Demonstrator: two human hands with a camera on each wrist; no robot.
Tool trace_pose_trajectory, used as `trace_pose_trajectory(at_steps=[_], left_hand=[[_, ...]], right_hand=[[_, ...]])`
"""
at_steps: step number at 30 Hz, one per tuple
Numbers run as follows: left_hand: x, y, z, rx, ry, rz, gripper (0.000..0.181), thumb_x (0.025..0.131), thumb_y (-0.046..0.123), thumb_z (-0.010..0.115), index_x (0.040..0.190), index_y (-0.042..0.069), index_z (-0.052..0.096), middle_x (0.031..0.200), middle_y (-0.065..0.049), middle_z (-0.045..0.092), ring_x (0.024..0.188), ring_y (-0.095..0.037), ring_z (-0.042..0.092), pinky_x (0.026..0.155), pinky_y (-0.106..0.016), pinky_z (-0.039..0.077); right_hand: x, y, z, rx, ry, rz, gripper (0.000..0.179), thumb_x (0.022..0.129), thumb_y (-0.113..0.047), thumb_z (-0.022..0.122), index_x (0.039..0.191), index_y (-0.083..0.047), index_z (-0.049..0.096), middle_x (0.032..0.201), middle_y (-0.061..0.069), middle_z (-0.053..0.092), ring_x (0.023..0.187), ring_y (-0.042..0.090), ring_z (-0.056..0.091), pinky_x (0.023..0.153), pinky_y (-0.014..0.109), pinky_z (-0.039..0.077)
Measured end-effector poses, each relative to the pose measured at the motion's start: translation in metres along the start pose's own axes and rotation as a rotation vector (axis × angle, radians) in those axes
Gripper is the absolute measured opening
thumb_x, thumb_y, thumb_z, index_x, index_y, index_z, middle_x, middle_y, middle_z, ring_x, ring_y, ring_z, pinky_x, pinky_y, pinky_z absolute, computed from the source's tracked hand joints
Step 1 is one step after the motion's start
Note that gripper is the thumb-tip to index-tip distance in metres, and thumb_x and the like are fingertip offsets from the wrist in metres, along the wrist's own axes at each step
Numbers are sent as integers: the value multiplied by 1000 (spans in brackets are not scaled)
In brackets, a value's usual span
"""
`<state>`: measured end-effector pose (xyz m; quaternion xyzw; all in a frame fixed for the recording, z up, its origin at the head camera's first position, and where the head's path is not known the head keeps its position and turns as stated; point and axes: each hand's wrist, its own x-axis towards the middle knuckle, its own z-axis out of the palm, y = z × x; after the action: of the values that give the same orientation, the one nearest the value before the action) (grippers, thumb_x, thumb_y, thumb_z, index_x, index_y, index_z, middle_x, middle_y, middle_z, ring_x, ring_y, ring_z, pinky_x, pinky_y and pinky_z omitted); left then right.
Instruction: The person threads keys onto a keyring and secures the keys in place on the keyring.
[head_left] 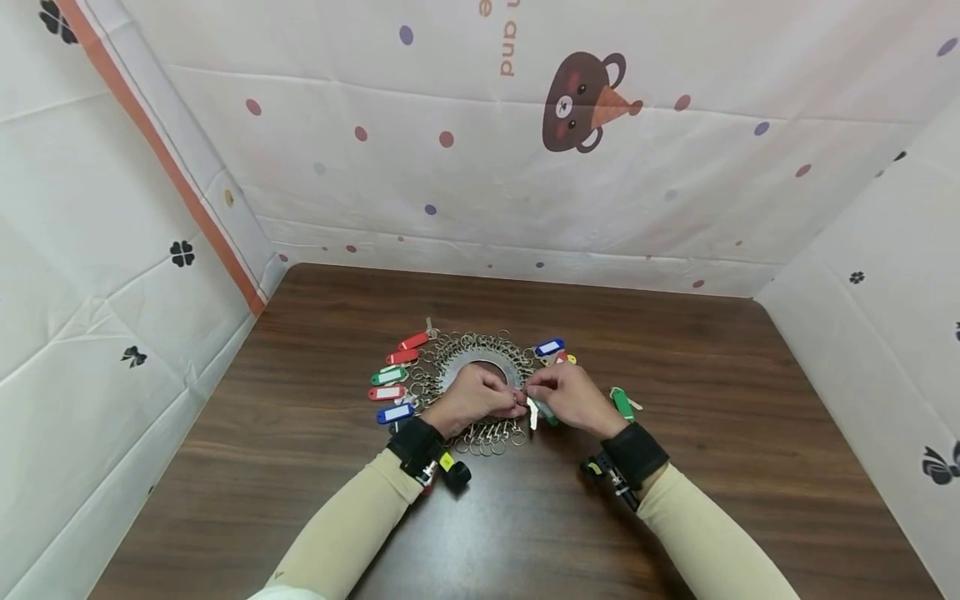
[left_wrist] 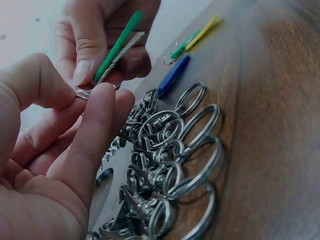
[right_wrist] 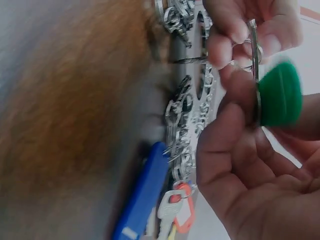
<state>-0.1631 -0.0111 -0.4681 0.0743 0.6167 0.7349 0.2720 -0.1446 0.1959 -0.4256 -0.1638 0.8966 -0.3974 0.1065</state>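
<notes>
Both hands meet over the right side of a round silver metal ring plate, which is edged with many small clips and split rings. My left hand pinches a small split ring between thumb and fingers. Close against it, my right hand holds a green key tag and a silver key, which hang together at that split ring. In the right wrist view the tag is blurred and the key is seen edge-on. Fingers hide part of the join between ring, key and tag.
Red, green and blue key tags fan out along the plate's left side, among them a blue tag. Another blue tag lies at its upper right. A green tag with a key lies right of my right hand. Patterned cloth surrounds the wooden table.
</notes>
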Motion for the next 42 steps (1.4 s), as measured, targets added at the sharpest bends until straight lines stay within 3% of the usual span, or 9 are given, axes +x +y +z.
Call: trace_pose_trajectory(at_steps=[6, 10, 14, 19, 24, 29, 36, 39, 42], left_hand=[[-1, 3, 2, 258, 14, 102, 11, 78, -4, 71, 84, -12, 77, 76, -3, 77, 69, -5, 70, 68, -21, 60], [-1, 5, 3, 402, 25, 171, 8, 76, -2, 72, 77, -6, 79, 66, 5, 74, 69, -2, 64, 63, -16, 50], [-2, 6, 4, 423, 14, 188, 10, 76, -2, 70, 78, -6, 80, 69, 2, 76, 72, -1, 64, 65, -16, 49], [-2, 5, 4, 349, -47, 158, 12, 83, -4, 68, 87, -10, 78, 79, -5, 78, 73, -4, 70, 70, -19, 57], [-2, 5, 5, 457, -59, 205, 10, 85, 3, 79, 93, -4, 79, 87, -10, 79, 74, -1, 68, 72, -19, 57], [-3, 6, 9, 604, 11, 271, 7, 85, 8, 82, 89, 3, 81, 89, -10, 78, 76, -1, 64, 72, -17, 54], [-4, 5, 17, 791, 141, 438, 5, 79, 9, 85, 78, 7, 80, 96, -5, 76, 95, -15, 68, 82, -19, 54], [-5, 5, 20, 885, 212, 488, 6, 78, 11, 85, 77, 11, 79, 89, -1, 77, 86, -14, 70, 75, -18, 53], [-7, 5, 23, 923, 266, 504, 7, 78, 12, 85, 79, 12, 78, 83, 0, 78, 76, -11, 71, 69, -16, 51]], right_hand=[[5, -7, 3, -14, 19, -28, 10, 96, -2, 67, 91, -6, 74, 72, 5, 68, 60, 11, 56, 54, 24, 45], [6, -9, 4, -26, 39, -62, 12, 94, 1, 67, 85, -5, 72, 67, 5, 65, 57, 9, 52, 52, 22, 41], [6, -8, 3, -37, 43, -79, 14, 95, 1, 68, 84, -7, 72, 69, 2, 62, 60, 10, 51, 54, 22, 40], [5, -6, 0, -46, 57, -101, 14, 95, -1, 69, 83, -9, 72, 73, 0, 63, 66, 10, 53, 60, 23, 42], [4, -4, -4, -37, 64, -73, 14, 95, -2, 69, 84, -10, 71, 73, -1, 64, 67, 10, 54, 62, 24, 44], [3, -5, -5, -15, 54, -48, 14, 96, -2, 68, 85, -10, 71, 74, -1, 63, 67, 11, 54, 61, 24, 44], [2, -5, -4, -6, 71, -67, 13, 96, 0, 67, 86, -7, 72, 73, 1, 64, 68, 11, 54, 62, 23, 43], [3, -5, -4, -3, 80, -64, 12, 96, -1, 68, 87, -7, 73, 72, 1, 64, 68, 11, 53, 62, 23, 43], [3, -5, -3, 7, 87, -67, 10, 96, -2, 69, 88, -7, 74, 72, 1, 63, 68, 12, 53, 62, 23, 42]])
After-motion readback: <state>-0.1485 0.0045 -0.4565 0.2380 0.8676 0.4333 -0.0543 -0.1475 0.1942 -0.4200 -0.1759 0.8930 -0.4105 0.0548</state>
